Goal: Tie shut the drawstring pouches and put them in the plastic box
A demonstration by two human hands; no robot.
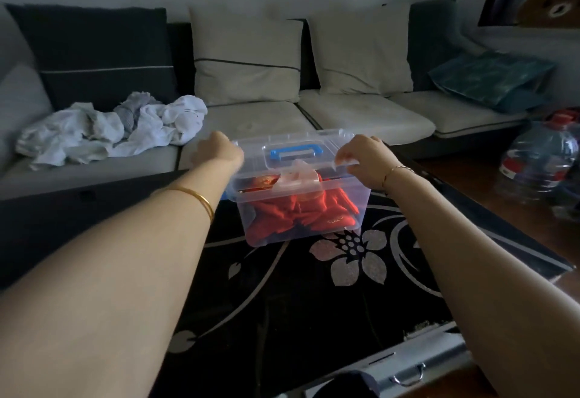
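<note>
A transparent rigid plastic box (314, 228) stands at the centre on a glossy black tabletop (282, 303) patterned with silver flowers and curling vines. Through its smooth walls a soft heap of red fabric drawstring pouches (301, 212) shows, filling the lower half. A clear plastic lid (326, 143) with a blue loop handle (293, 151) sits over the top, its near edge slightly raised above the rim.

The left hand (216, 149), at 9 o'clock of the box, curls its fingers over the lid's left edge. The right hand (367, 159), at 3 o'clock, pinches the lid's right front edge between thumb and fingers.

At 12 o'clock runs a pale cushioned sofa (260, 118) with cream and dark square pillows; crumpled white cloth (110, 127) lies at 10 o'clock, and a large clear water bottle (539, 162) at 3 o'clock.
</note>
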